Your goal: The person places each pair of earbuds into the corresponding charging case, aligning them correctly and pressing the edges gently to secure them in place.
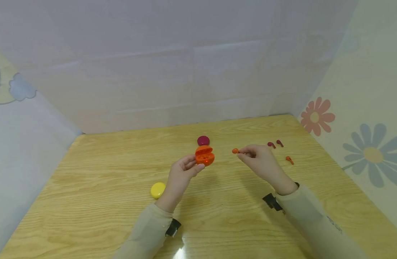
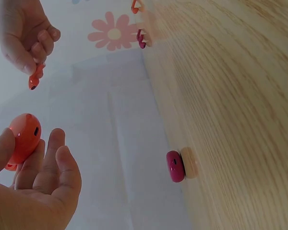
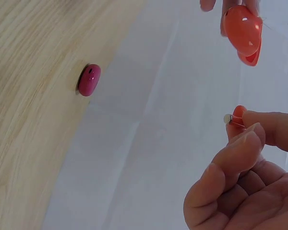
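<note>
My left hand (image 1: 182, 174) holds an orange earbud case (image 1: 205, 158) above the table, its lid raised and its inside facing me. The left wrist view shows the thumb on one side of the case (image 2: 26, 136) and fingers on the other. To the right, my right hand (image 1: 261, 162) pinches an orange earbud (image 1: 235, 151) by its stem between thumb and fingertip. In the right wrist view that earbud (image 3: 239, 114) is apart from the case (image 3: 243, 31). A second orange earbud (image 1: 290, 159) lies on the table right of my right hand.
A closed dark-red case (image 1: 203, 140) sits behind the orange one. Two dark-red earbuds (image 1: 271, 145) lie at the right, near the back. Beside my left wrist is a yellow round case (image 1: 158, 190). Walls border the wooden table (image 1: 104, 162) at the back and sides.
</note>
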`<state>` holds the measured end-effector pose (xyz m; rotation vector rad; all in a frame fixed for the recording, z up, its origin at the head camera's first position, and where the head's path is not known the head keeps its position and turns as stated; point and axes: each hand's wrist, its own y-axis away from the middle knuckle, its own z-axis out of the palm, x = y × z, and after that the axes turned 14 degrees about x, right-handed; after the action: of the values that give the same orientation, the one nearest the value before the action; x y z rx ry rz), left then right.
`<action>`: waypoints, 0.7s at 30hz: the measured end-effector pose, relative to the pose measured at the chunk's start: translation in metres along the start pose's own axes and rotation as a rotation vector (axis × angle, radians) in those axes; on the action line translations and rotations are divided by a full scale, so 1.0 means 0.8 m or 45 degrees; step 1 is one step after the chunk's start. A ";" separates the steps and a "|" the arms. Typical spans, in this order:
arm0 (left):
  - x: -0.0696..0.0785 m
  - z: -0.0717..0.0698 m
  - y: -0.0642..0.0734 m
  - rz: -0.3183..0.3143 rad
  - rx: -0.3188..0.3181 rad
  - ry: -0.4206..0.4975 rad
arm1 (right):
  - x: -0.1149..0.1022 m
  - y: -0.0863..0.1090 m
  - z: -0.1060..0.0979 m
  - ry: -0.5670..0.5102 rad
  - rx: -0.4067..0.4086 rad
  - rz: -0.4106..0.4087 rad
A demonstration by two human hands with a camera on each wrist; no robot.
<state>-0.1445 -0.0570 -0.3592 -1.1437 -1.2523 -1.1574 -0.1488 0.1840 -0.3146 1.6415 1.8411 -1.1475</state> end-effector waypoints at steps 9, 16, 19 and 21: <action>0.002 0.002 0.000 -0.003 -0.002 -0.001 | -0.011 0.000 0.012 -0.046 -0.018 0.019; 0.001 0.005 -0.001 -0.017 -0.005 0.020 | -0.019 0.002 0.022 -0.104 -0.026 -0.001; 0.001 0.006 -0.001 -0.018 -0.009 0.023 | -0.025 0.002 0.025 -0.147 -0.039 -0.006; 0.001 0.006 0.000 -0.013 -0.018 0.023 | -0.028 0.002 0.028 -0.168 -0.045 -0.010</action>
<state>-0.1450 -0.0525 -0.3581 -1.1360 -1.2388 -1.1836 -0.1470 0.1526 -0.3112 1.5029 1.7762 -1.1903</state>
